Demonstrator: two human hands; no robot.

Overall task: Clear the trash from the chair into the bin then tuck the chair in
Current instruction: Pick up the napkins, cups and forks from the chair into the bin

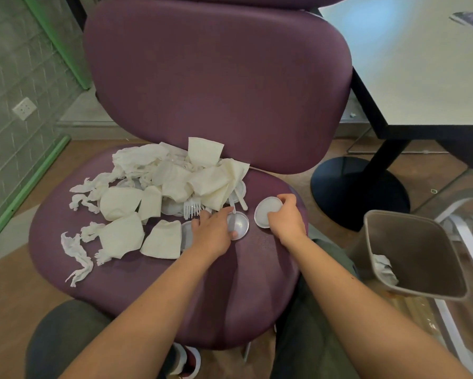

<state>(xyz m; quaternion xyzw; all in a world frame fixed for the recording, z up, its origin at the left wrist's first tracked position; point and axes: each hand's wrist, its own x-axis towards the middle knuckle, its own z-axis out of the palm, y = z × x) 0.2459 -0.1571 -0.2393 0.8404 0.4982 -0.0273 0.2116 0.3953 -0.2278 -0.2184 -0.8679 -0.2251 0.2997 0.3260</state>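
A purple chair (153, 285) fills the middle of the view, its seat covered with trash. Crumpled white napkins and flattened paper cups (175, 176) are piled toward the seat's back and left. A white plastic fork (192, 209) lies at the pile's front edge. My right hand (286, 217) pinches a round white plastic lid (265, 212) by its rim on the right side of the seat. My left hand (212, 232) lies flat with its fingers on a clear round lid (239, 224). A grey bin (413, 255) stands tilted to the right of the chair.
A white table (421, 58) with a black edge and a black round pedestal base (350, 187) stands at the back right. A crumpled tissue (384, 269) lies inside the bin. A tiled wall with a green frame (24, 184) runs along the left. My knees sit below the seat.
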